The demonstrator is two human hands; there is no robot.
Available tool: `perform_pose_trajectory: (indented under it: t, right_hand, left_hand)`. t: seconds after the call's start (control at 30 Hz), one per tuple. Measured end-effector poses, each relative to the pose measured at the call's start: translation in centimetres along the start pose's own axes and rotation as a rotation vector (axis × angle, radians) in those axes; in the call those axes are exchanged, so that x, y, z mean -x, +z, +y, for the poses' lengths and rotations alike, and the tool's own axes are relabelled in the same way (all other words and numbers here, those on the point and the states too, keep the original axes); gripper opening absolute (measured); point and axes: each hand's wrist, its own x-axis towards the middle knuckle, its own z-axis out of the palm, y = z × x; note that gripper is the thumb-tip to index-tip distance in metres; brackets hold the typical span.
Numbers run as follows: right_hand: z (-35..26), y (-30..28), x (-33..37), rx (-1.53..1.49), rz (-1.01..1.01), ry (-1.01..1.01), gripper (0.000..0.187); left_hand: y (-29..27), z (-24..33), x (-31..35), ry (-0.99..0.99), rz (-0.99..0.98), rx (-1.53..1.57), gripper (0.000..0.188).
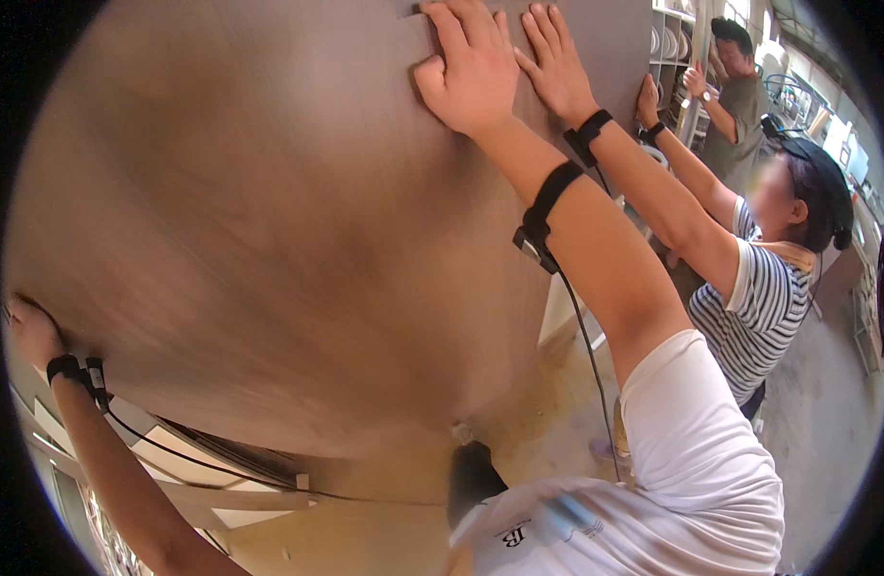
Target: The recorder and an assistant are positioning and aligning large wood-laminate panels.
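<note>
A large brown wood-grain panel (298, 221) fills most of the view and stands steeply in front of me. My right hand (472, 72) lies against its upper part, palm to the surface, thumb and fingers apart. My left hand (35, 331) is at the panel's far left edge and looks curled round it; its fingertips are hidden. Close beside my right hand, a co-worker's hand (559, 67) rests flat on the same panel with fingers spread. The co-worker's other hand (647, 101) touches the panel's right edge.
The co-worker in a striped shirt (759, 317) stands close at my right. Another person (735, 106) is behind, near shelves (674, 43) of round items. Black cables (593, 360) hang from the wrist straps. Pale boards (187, 456) lie low at the left.
</note>
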Motion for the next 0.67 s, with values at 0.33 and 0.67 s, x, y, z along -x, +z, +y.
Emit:
perform_pose_trajectory:
  t: [0.33, 0.67]
  right_hand:
    - [3.2, -1.5, -1.0, -0.054, -0.053, 0.000, 0.053]
    - [6.5, -12.8, 13.4, -0.310, -0.749, 0.149, 0.076]
  left_hand:
    - [-5.4, 11.6, 10.1, 0.136, 0.118, 0.361, 0.068]
    - [-6.0, 19.5, 43.5, 0.153, -0.465, 0.566, 0.063]
